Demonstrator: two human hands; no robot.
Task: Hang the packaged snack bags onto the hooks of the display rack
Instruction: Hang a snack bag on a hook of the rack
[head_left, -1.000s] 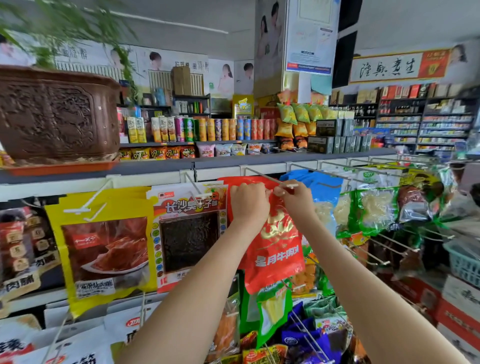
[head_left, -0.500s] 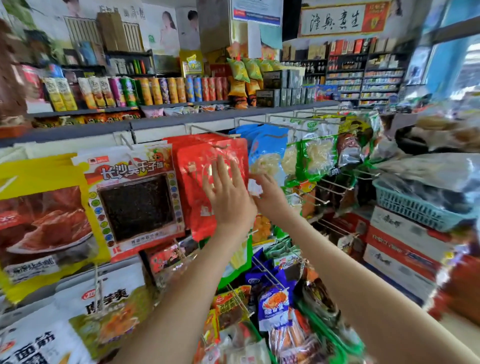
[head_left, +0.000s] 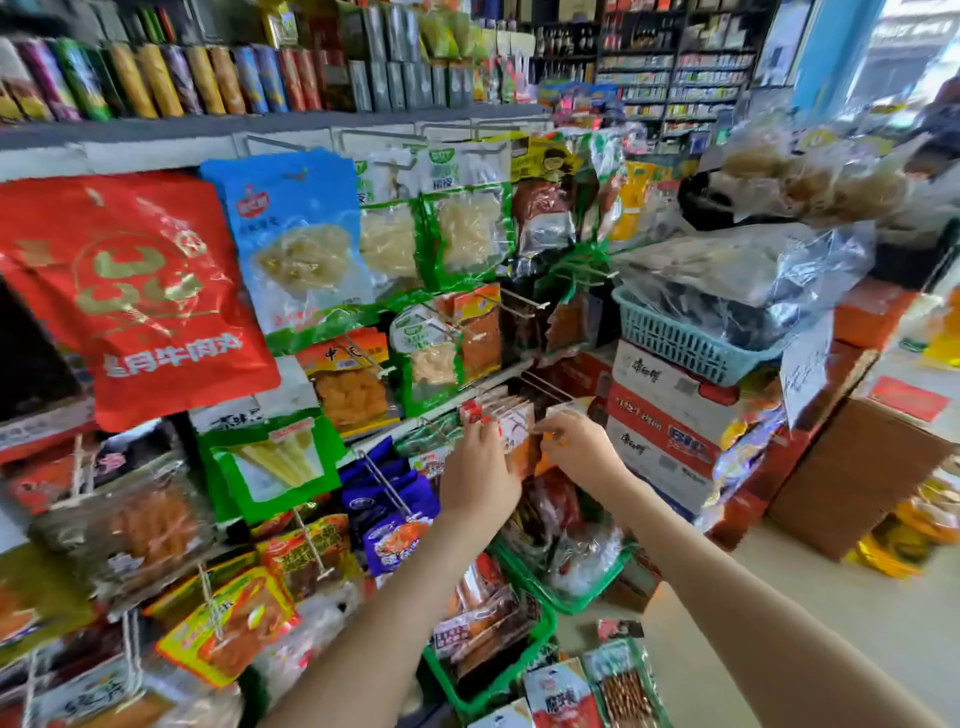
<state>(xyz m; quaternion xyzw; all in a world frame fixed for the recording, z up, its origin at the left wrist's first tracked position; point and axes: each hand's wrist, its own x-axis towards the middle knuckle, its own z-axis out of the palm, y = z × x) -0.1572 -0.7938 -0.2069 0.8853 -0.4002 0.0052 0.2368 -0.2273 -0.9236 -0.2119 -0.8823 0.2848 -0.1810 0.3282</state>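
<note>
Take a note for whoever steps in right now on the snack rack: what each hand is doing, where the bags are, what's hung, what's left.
Left hand: grips the small orange packs on a low hook at the rack's right end.
Right hand: pinches the front of the same stack.
Done: the big red bag hangs upper left, with the blue bag beside it.
Left: I cannot tell whether the front pack is fully on its hook, so check that first. More packs lie in the green basket below, probably next to hang.
</note>
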